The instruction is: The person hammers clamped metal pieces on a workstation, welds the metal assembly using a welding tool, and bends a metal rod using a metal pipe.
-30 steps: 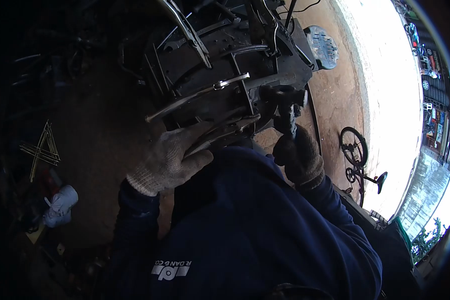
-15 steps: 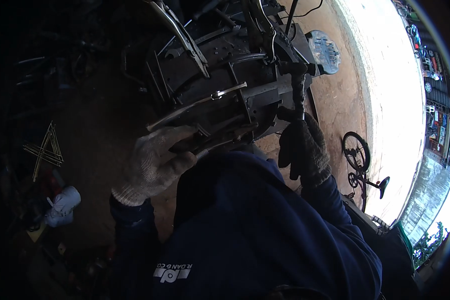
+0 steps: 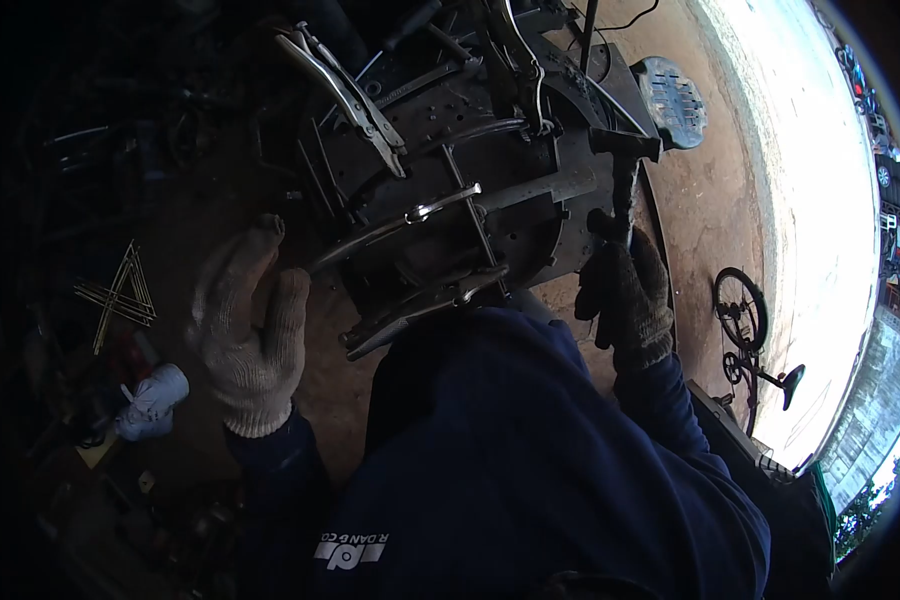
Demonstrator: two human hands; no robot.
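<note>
My left hand (image 3: 245, 330), in a pale knitted glove, hangs left of the steel worktable (image 3: 380, 265). Its thumb and fingers are apart and nothing is in them. My right hand (image 3: 625, 300), gloved as well, is wrapped round the handle of a hammer (image 3: 625, 148) at the table's right side. The hammer's head points away from me, over the table edge. Between my hands, a long-handled clamp (image 3: 415, 214) lies across a thin metal bar (image 3: 470, 205). Nearer my body is a second long-handled tool (image 3: 435, 298), partly dark.
Locking pliers (image 3: 355, 100) stand at the table's far left, and another clamp (image 3: 515, 65) at its far side. A blue-grey slotted seat (image 3: 673, 102) is beyond the right edge. A bicycle (image 3: 740, 320) is on the right. Thin rods (image 3: 120, 297) and a white bundle (image 3: 155, 400) lie left.
My left hand has drawn back to the left, away from the near tool's handles, and its fingers have spread. My right hand still holds the hammer. The whole view has shifted slightly.
</note>
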